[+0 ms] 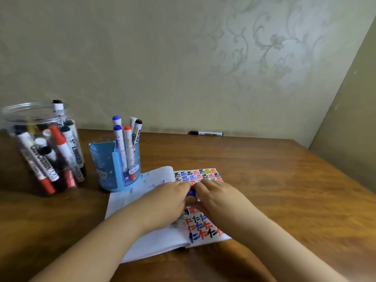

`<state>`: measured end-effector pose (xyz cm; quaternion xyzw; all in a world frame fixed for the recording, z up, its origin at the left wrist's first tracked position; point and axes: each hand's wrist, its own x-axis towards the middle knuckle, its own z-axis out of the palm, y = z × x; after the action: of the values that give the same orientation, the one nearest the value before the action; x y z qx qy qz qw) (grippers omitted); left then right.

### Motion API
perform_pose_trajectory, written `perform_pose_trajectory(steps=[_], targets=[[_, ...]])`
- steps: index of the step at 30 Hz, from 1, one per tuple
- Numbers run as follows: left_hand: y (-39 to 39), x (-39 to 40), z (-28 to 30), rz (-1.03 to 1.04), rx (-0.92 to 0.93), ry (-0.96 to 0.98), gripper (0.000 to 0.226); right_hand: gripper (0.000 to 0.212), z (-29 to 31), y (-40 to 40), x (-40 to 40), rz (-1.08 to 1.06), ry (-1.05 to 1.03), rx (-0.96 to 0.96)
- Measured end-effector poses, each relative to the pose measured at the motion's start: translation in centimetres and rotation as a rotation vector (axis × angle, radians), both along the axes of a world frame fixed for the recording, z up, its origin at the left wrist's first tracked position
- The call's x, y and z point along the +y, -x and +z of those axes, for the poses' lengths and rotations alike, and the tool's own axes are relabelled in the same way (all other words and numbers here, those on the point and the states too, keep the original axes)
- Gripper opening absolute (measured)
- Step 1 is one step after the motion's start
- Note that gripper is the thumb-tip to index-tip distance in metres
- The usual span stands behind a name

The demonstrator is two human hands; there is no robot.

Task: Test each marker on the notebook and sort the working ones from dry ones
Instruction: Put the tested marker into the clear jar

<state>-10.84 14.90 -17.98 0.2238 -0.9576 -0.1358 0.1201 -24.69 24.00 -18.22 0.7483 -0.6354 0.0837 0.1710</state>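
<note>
Both hands, left [168, 197] and right [215, 197], meet over the notebook [154, 237], pinching a blue marker [191, 192] between them. It looks light, stiff and smooth; best gripped barrel in one, cap in the other

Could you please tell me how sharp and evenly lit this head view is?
Head view: soft, even light, no harsh glare; the clear plastic jar at left is motion-blurred; both hands look soft; wide-angle distortion tilts the brown wooden table.
</note>
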Motion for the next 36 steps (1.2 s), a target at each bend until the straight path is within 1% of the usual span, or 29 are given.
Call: perform_pose_trajectory(steps=[2, 4, 7, 10, 13, 15, 21, 23, 26, 27, 29, 31, 32, 34, 36], targets=[[-0.8, 0.4, 0.0, 0.013, -0.005, -0.024, 0.010, 0.011, -0.9, -0.9, -0.1, 0.034, 0.080, 0.005], [-1.5, 0.5, 0.1, 0.017, -0.001, -0.044, 0.010, 0.005, -1.4, -1.5, -0.1, 0.056, 0.116, -0.002], [-2.2, 0.6, -0.1, -0.018, -0.026, -0.123, 0.010, 0.005, -1.9, -1.9, 0.3, 0.061, 0.148, 0.043], [-2.6, 0.4, -0.2, -0.077, -0.035, -0.240, 0.009, 0.008, -2.2, -1.9, 0.7, 0.068, 0.150, 0.066], [-2.8, 0.0, -0.2, -0.093, -0.037, -0.304, 0.010, 0.014, -2.1, -2.0, 0.6, 0.078, 0.152, 0.048], [-2.9, -0.2, -0.2, -0.095, -0.035, -0.318, 0.011, 0.020, -2.2, -2.1, 0.5, 0.073, 0.151, 0.044], [-3.0, 0.0, 0.1, -0.106, -0.054, -0.330, 0.013, 0.022, -2.0, -2.5, 0.7, 0.043, 0.146, 0.063], [-3.1, 0.1, 0.2, -0.107, -0.062, -0.343, 0.012, 0.027, -2.0, -2.5, 0.9, 0.042, 0.148, 0.082], [-3.5, 0.3, 0.4, -0.091, -0.078, -0.349, 0.013, 0.044, -2.0, -2.1, 1.2, 0.027, 0.144, 0.109], [-3.5, 0.4, 0.4, -0.088, -0.080, -0.356, 0.013, 0.047, -2.0, -1.8, 1.3, 0.023, 0.139, 0.102], [-3.5, 0.5, 0.5, -0.070, -0.070, -0.375, 0.014, 0.050, -1.7, -1.8, 1.4, 0.012, 0.082, 0.064], [-3.6, 0.5, 0.6, -0.029, -0.055, -0.379, 0.020, 0.060, -0.8, -2.2, 1.4, -0.071, 0.005, 0.045], [-3.6, 0.4, 0.6, -0.005, -0.044, -0.386, 0.023, 0.063, -0.5, -2.2, 1.5, -0.132, -0.013, -0.007], [-3.9, 0.2, 0.7, 0.037, -0.013, -0.401, 0.029, 0.063, 0.1, -1.6, 2.3, -0.245, -0.122, -0.253], [-4.1, 0.2, 0.9, 0.060, 0.032, -0.423, 0.033, 0.049, 1.3, -0.6, 3.2, -0.273, -0.183, -0.539]])
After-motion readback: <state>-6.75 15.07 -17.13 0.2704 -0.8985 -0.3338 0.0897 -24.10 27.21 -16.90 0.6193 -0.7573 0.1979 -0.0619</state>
